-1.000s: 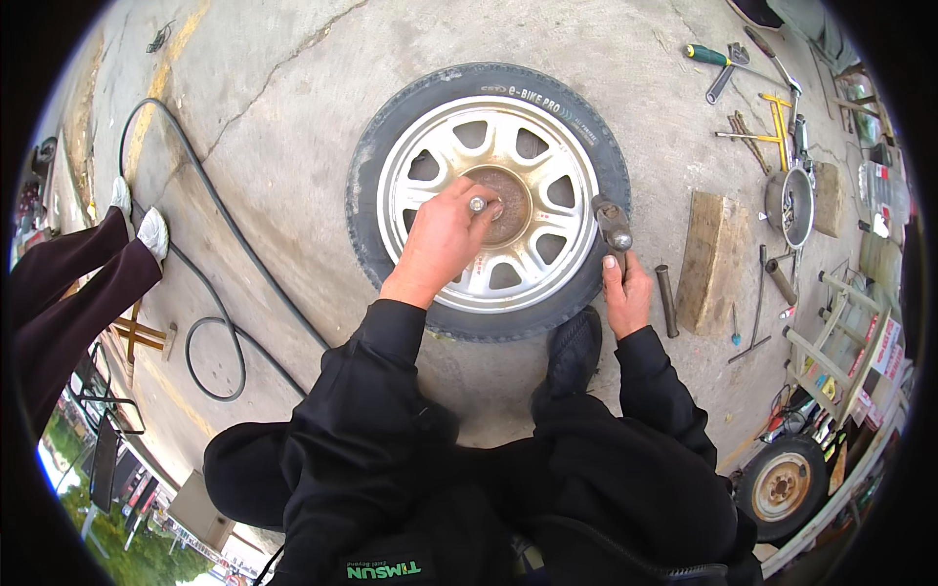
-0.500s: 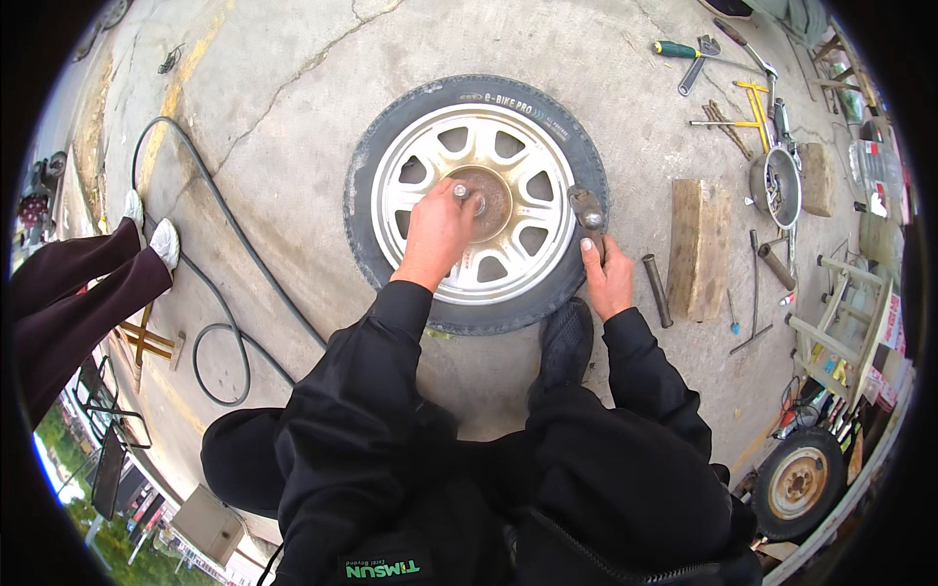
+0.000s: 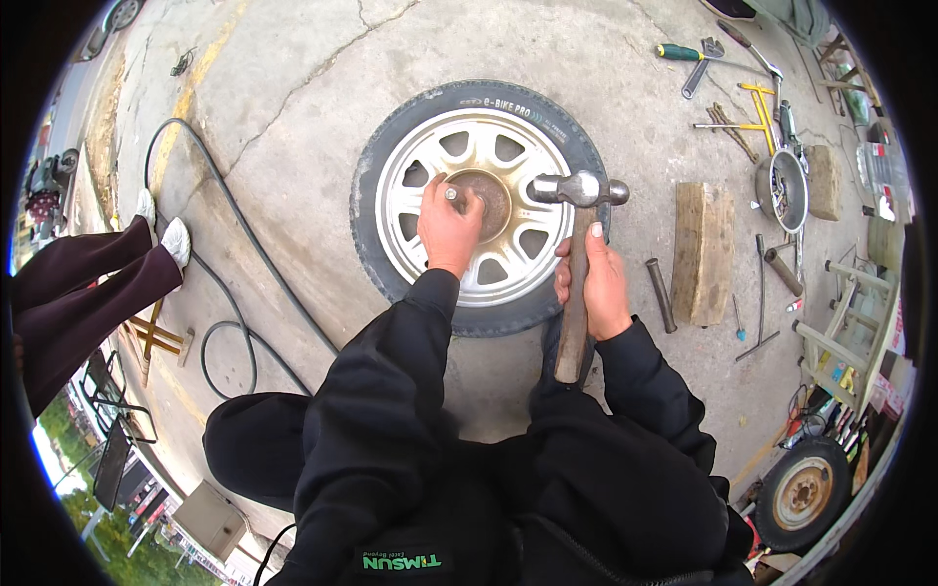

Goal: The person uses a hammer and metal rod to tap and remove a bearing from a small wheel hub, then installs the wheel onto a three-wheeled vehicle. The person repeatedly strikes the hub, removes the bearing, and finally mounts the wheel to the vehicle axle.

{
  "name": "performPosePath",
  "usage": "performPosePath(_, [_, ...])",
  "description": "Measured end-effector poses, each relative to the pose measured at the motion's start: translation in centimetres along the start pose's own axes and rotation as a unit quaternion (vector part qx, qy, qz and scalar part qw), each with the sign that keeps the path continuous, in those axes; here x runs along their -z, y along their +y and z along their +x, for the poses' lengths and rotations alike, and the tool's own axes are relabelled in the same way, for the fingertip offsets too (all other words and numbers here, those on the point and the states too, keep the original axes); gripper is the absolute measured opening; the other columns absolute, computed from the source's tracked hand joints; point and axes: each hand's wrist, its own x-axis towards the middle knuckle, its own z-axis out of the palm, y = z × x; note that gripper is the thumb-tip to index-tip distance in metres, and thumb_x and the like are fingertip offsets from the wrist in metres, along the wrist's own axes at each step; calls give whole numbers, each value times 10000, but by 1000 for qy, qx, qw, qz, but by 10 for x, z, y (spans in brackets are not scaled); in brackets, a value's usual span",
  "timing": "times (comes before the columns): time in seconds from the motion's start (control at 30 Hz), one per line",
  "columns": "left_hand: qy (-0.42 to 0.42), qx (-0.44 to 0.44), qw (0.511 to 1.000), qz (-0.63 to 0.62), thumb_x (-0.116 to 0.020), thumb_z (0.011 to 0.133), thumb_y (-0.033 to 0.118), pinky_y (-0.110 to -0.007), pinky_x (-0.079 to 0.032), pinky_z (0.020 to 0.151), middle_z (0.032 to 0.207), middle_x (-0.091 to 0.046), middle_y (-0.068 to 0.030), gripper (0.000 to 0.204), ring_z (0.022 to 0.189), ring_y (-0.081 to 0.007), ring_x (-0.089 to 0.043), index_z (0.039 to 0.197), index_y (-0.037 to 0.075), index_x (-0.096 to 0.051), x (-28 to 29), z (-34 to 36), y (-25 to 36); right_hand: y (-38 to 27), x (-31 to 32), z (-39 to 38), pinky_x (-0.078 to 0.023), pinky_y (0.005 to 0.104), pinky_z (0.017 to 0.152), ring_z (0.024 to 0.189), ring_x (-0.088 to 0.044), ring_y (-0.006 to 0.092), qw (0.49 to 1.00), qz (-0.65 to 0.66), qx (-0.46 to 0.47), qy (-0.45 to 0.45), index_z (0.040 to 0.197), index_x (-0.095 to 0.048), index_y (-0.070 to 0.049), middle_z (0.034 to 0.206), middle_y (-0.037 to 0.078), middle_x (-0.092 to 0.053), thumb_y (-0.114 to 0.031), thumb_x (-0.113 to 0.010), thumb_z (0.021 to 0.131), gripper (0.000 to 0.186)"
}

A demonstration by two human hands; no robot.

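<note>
A wheel [image 3: 507, 287] with a black tyre and silver rim lies flat on the concrete in front of me. Near its rusty hub [image 3: 500, 210], my left hand [image 3: 450, 234] is closed around a metal rod [image 3: 451, 193], seen nearly end-on; its lower end is hidden. My right hand [image 3: 605, 288] grips a ball-peen hammer [image 3: 575, 322] by its brown wooden handle. The hammer's steel head appears over the right side of the rim and tyre, to the right of the rod. My shoe is partly hidden beside the tyre's near edge.
Right of the wheel are a metal bar [image 3: 661, 296], a wooden block [image 3: 703, 254], a metal bowl [image 3: 761, 186] and several hand tools. A small wheel [image 3: 824, 498] and a step stool [image 3: 838, 342] stand farther right. A black hose [image 3: 249, 239] curves at left, near another person's shoes [image 3: 176, 242].
My right hand has brought the hammer up, so its head and whole handle now show. The left hand keeps the rod by the hub. The whole view has shifted slightly.
</note>
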Motion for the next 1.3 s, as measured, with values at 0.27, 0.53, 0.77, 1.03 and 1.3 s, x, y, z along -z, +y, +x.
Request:
performPosePath(0.27, [13, -76, 996, 34, -683, 848, 175, -500, -480, 936, 1240, -624, -215, 224, 1129, -424, -591, 994, 43, -576, -6, -3, -8, -31, -51, 10, -435, 278, 462, 478, -530, 138, 992, 4, -102, -77, 961, -580, -28, 635, 36, -545, -609, -380, 1070, 624])
performPosePath(0.53, [50, -74, 995, 43, -708, 823, 163, -476, -487, 931, 1175, -645, -171, 387, 1110, -399, -598, 1168, 40, -582, -14, -3, -7, -7, -75, 1, -420, 290, 470, 470, -502, 154, 991, -30, -109, -66, 956, -552, -37, 617, 38, -515, -595, -387, 1073, 593])
performPosePath(0.77, [74, -110, 990, 42, -605, 845, 115, -473, -479, 974, 1214, -624, -180, 433, 1142, -380, -586, 1269, 32, -581, -20, -2, -12, -38, -49, 0, -426, 266, 473, 481, -499, 132, 999, 41, -19, -5, 933, -553, -39, 621, 37, -526, -609, -394, 1066, 606])
performPosePath(1.03, [49, -64, 995, 57, -692, 821, 134, -465, -490, 995, 1282, -616, -176, 545, 1195, -386, -577, 1347, 51, -574, -18, 0, -11, -14, -93, -2, -434, 272, 493, 497, -506, 140, 994, -66, -58, -68, 928, -562, -41, 620, 44, -525, -591, -413, 1069, 587])
performPosePath(1.3, [95, -113, 988, 34, -523, 886, 72, -477, -484, 1007, 1246, -626, -218, 418, 1165, -415, -601, 1292, 26, -610, -19, -2, -13, -38, -73, -12, -446, 271, 509, 509, -519, 131, 996, 12, 87, -1, 914, -574, -20, 635, 50, -549, -545, -379, 1093, 587])
